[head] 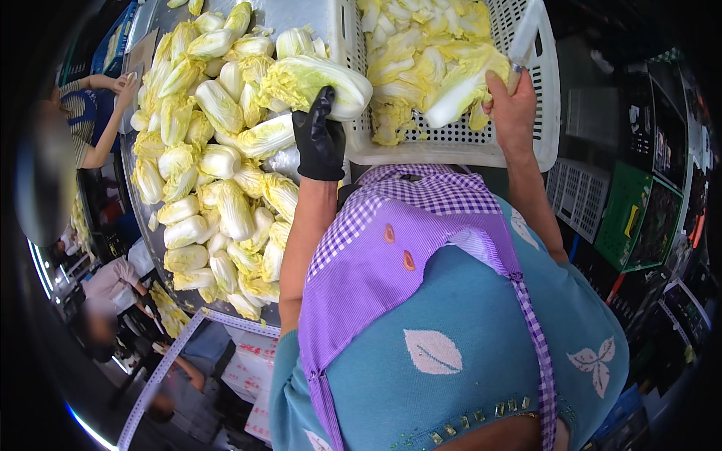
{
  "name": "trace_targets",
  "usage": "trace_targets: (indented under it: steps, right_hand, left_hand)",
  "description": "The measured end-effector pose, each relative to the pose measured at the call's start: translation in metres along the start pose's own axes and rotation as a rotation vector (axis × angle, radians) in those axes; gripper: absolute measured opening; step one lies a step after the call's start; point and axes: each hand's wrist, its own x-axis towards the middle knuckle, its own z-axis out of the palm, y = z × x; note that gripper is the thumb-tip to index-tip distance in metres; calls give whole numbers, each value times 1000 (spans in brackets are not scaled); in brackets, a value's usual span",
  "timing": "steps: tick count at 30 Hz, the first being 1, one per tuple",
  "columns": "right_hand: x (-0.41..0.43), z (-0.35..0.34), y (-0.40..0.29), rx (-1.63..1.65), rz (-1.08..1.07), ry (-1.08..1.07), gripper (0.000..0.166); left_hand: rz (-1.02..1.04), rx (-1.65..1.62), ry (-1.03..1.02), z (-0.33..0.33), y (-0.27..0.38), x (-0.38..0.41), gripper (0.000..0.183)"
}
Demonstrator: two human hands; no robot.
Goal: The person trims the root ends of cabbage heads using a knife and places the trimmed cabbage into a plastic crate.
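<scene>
My left hand (322,137), in a black glove, grips a large napa cabbage (324,84) at the right edge of the heap, beside the white crate's wall. Bare, my right hand (513,107) holds a knife (523,42) by its pale handle, blade pointing up and away, and also pinches a loose cabbage leaf (465,84) over the crate. Many trimmed napa cabbages (217,107) lie piled on the metal table to the left. Yellow and white cabbage leaves (426,56) fill much of the perforated white plastic crate (451,155) in front of me.
A co-worker's arms (110,107) reach to the table's far left edge; other people (113,287) work at lower left. A perforated metal rail (163,358) and printed cartons (254,361) stand near the table's lower edge. Grey (578,197) and green (623,214) crates stand at right.
</scene>
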Motion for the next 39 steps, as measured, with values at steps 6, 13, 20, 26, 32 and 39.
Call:
trace_targets:
  steps: [6,13,20,26,32,39]
  right_hand:
    - [-13,48,-16,-173,-401,-329,48]
    - [-14,61,-9,-114,-237,-449,33]
    - [-3,47,13,-119,-177,-163,25]
    - [8,19,22,-404,-304,-77,31]
    - [-18,52,-1,-152,-277,-464,39]
    - [-18,55,5,-152,-208,-336,34]
  left_hand:
    - [-81,772,-72,48,3,-14,60]
    - [-239,669,-184,57,8,-26,61]
    - [-104,488,-127,16,0,-28,43]
    - [-187,133,50,10,6,-14,35]
    - [827,1357,-576,28,-6,-11,33]
    - [-143,246,-43,37,-3,-21,46]
